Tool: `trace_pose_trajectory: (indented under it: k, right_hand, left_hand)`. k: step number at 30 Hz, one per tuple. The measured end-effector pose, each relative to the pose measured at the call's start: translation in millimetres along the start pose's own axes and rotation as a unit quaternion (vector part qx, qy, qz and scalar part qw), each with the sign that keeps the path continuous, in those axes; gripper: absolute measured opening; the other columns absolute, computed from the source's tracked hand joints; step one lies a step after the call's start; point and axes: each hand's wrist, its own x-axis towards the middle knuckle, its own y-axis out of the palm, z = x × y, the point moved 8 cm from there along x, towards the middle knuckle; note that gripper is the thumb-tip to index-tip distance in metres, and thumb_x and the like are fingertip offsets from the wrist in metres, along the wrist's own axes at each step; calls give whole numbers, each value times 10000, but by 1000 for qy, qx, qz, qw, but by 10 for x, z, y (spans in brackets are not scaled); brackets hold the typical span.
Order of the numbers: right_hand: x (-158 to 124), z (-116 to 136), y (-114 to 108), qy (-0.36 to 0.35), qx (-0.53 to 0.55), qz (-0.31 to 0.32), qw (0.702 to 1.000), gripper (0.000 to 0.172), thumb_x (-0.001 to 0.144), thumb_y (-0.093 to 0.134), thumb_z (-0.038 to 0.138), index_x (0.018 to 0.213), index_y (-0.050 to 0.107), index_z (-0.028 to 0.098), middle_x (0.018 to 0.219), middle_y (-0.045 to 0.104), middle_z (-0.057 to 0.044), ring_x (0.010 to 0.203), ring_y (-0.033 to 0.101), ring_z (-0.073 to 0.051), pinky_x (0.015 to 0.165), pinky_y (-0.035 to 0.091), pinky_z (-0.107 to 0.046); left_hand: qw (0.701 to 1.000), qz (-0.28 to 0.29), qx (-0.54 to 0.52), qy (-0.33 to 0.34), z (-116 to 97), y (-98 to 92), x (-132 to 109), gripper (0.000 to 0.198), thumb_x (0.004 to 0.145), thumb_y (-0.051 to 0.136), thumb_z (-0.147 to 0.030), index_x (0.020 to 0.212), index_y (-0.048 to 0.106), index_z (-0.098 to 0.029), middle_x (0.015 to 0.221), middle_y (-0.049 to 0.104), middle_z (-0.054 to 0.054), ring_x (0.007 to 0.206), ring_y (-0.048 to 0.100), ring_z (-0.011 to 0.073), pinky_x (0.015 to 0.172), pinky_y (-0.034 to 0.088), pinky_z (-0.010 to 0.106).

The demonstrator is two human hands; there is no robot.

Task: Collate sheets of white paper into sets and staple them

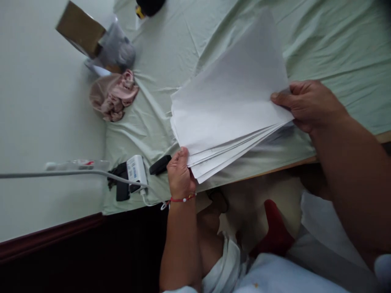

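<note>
A fanned stack of white paper sheets is held above a surface covered with pale green cloth. My left hand, with a red bracelet at the wrist, grips the stack's lower left corner, thumb on top. On the right, my right hand pinches the right edge between its thumb and fingers. The sheets spread apart along the edge nearest me, and faint marks show on some of the lower ones. The top sheet looks blank.
Left of my left hand lie a black object and a white power strip with a cable. Farther back are a pink cloth, a brown box and a plastic bag. A clear bottle lies at the left.
</note>
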Motion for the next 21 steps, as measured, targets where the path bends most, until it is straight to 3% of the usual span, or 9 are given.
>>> trace_pose_trajectory:
  k: [4,7,12,17,21]
  right_hand:
    - [47,-16,13,-10,14,27,999,235,888,705,19,713,725,175,625,628,25,618,631,-86,608,584,-204]
    - [60,5,25,-25,26,40,999,236,894,734,45,701,694,177,568,537,47,617,644,-85,603,588,-187]
    - [12,48,46,-14,21,16,1000,231,923,731,24,734,690,150,694,660,11,681,666,-87,674,603,-230]
    - [-10,46,44,17,35,-8,999,312,936,660,-29,688,690,159,625,641,13,627,654,-94,626,590,-227]
    - [13,15,-13,10,38,-16,999,278,904,667,-44,742,727,173,712,726,8,657,693,-106,648,608,-255]
  left_hand:
    - [1000,19,5,11,-53,58,-23,468,704,961,-583,889,772,-197,928,838,62,982,809,245,892,663,366]
    - [998,54,18,-1,-42,81,-26,443,680,991,-515,882,756,-197,900,830,40,970,814,241,917,656,366]
    - [999,41,9,2,-27,21,-22,398,711,974,-483,861,756,-186,874,830,41,973,817,245,919,658,379]
    - [1000,29,-1,4,-21,42,-31,392,745,944,-498,921,797,-180,955,854,82,1046,815,267,947,655,384]
    - [999,41,-20,-22,-21,52,-7,471,815,849,-643,926,781,-190,967,847,105,1111,806,292,929,661,394]
